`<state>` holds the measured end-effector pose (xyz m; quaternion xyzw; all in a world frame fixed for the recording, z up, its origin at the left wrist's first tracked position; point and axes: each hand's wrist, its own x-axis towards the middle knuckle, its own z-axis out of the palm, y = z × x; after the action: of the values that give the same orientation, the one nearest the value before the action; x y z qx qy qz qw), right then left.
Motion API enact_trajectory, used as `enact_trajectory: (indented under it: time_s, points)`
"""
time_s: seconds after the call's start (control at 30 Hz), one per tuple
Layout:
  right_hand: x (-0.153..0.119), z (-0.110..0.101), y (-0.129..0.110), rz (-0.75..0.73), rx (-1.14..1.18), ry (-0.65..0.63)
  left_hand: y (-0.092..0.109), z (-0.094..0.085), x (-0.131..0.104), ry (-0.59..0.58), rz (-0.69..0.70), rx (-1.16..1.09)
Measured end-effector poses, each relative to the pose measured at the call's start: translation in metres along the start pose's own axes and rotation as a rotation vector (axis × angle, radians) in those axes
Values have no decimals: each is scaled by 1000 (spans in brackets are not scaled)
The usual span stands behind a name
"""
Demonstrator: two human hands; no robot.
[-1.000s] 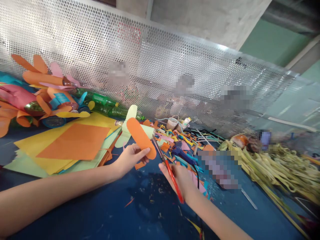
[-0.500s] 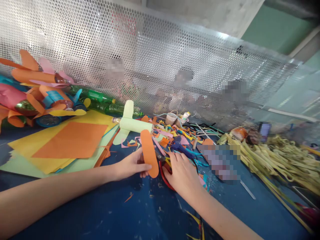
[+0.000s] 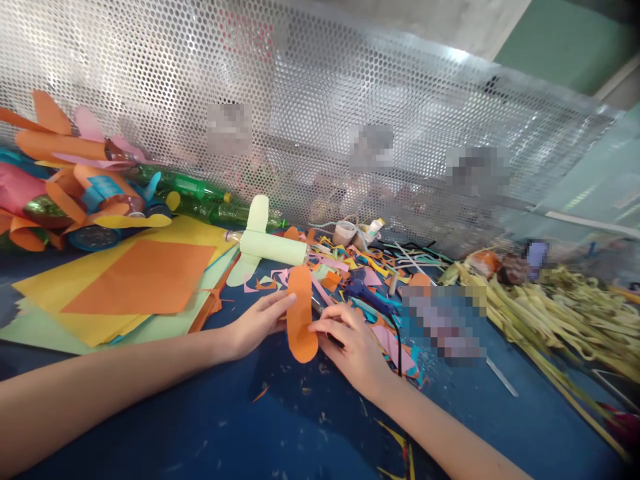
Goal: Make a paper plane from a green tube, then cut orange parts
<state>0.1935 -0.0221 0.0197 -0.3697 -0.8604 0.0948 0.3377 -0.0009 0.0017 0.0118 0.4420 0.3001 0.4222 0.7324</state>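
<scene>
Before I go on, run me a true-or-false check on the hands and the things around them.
1. The left hand holds the orange strip. True.
2. The strip's ends come to sharp points. False: both are rounded.
3. The right hand is well away from the strip. False: its fingertips are at the strip's right edge.
4. A pale green paper tube lies beyond the strip. True.
5. The top sheet on the paper stack is blue. False: it is orange.
6. Paper scraps lie beside the right hand. True.
</scene>
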Motion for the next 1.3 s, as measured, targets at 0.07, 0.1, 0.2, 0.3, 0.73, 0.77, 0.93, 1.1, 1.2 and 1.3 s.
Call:
enact_trajectory:
  time_s: [0.07, 0.1, 0.2, 0.3, 0.73, 0.77, 0.93, 1.1, 1.2, 1.3]
  points:
    - [0, 2, -1, 1, 23, -23, -3, -2, 2, 24, -6, -40]
    - [0, 3, -1, 10, 36, -29, -4, -3, 3, 20, -6, -40]
    - [1, 4, -2, 68, 54, 0, -5, -4, 4, -15, -3, -7]
    - [2, 3, -2, 135, 68, 69, -5, -3, 4, -63, 5, 36]
    - [2, 8, 4, 392, 315, 191, 3, 2, 0, -190, 20, 291]
    - [2, 7, 3, 401, 307, 193, 3, 2, 0, -188, 13, 266]
    - [3, 7, 3, 404, 286, 192, 2, 2, -1, -229, 28, 307]
    - [2, 9, 3, 401, 307, 194, 1, 2, -1, -240, 46, 419]
    - [3, 10, 2, 427, 371, 223, -1, 1, 0, -218, 29, 421]
    - [6, 9, 2, 466, 528, 253, -3, 1, 1, -201, 27, 424]
